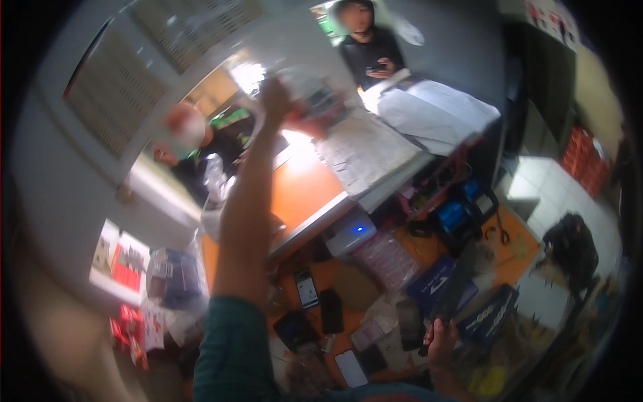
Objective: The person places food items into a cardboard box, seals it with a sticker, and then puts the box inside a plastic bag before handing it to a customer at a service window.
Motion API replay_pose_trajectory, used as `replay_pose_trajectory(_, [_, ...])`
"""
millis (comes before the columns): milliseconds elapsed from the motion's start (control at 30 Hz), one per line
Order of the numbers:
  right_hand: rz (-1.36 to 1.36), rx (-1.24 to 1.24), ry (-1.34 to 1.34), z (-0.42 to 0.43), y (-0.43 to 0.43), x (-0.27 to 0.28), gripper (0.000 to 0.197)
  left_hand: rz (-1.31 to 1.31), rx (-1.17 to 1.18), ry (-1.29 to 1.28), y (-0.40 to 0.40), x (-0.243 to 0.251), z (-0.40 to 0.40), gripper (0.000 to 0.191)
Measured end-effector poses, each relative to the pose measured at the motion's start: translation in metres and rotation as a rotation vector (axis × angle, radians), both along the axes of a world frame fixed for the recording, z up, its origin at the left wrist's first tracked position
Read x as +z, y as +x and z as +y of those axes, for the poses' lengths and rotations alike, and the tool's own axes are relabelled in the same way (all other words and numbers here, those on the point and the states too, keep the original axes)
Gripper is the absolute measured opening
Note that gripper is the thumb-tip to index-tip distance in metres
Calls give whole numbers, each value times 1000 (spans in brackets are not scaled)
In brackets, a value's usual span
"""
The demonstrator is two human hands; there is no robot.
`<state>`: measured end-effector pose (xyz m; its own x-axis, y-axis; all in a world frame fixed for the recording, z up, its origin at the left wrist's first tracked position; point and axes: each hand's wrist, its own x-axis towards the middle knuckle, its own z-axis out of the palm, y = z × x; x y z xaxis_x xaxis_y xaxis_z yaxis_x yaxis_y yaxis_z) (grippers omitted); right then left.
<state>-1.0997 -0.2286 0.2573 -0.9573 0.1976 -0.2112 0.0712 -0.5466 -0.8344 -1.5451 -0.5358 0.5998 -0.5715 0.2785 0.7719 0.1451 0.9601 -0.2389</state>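
Observation:
My right hand [443, 337], at the lower right, is closed around the dark handle of a large knife [454, 289]. Its broad dark blade points up and away over the cluttered lower desk. My left arm reaches far forward over the orange counter [306, 186]. Motion blurs my left hand [276, 100], and whether it grips anything cannot be told. Just right of it is a blurred clear plastic bag [314, 98] with something reddish below. A stack of large grey-white sheets [374, 151] lies on the counter, to the right of the hand.
A person [371, 55] holding a phone stands beyond the counter; another person [216, 140] is at its left. On the lower desk lie a lit smartphone [306, 289], a white-screened phone [350, 368], a blue box [437, 284], scissors [502, 231] and a white device with a blue light [351, 233].

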Motion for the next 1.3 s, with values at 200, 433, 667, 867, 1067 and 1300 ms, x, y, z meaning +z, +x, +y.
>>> replay_pose_trajectory(200, [-144,-69,23,-1,7,5,22,-656,140,483,-13,-48,111,39])
replay_pose_trajectory(433, [-70,-140,172,15,2,18,23,-362,-60,584,28,-77,142,33])
replay_pose_trajectory(667, [-5,33,73,6,-6,12,22,-254,-684,439,184,-71,87,36])
replay_pose_trajectory(867, [17,156,62,-26,-14,20,19,-386,-643,414,305,-70,-5,42])
replay_pose_trajectory(1067, [-7,279,83,-56,-19,19,15,-327,192,-73,314,-131,-73,85])
replay_pose_trajectory(1300, [27,344,174,-78,-21,10,17,-260,180,-1,322,-132,-72,78])
